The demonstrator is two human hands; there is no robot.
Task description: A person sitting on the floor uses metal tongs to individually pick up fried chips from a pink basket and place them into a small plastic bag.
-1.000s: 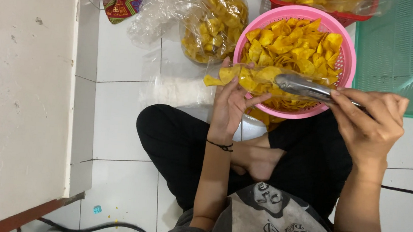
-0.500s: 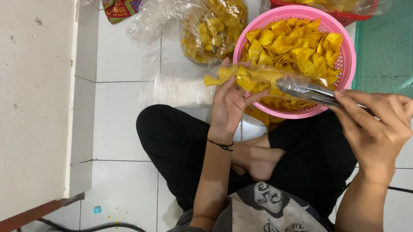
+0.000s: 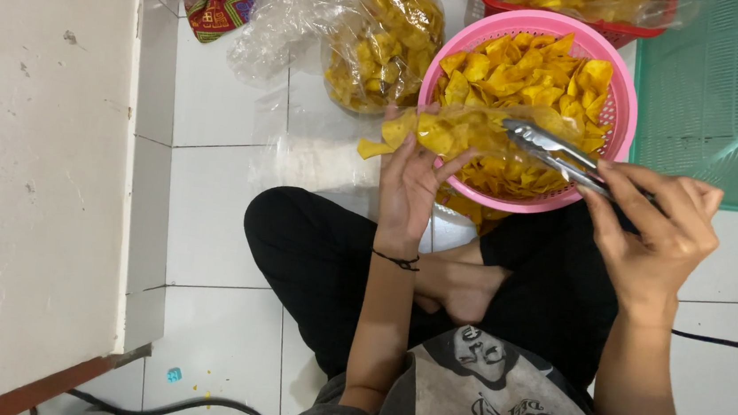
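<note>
Left hand holds open a partly filled clear bag; right hand clamps metal tongs at its mouth. Pink basket, at 12 o'clock, remains heaped with yellow chips.

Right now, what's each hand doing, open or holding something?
Left hand: closed on a clear bag of yellow chips.
Right hand: closed on metal tongs, tips at the bag.
</note>
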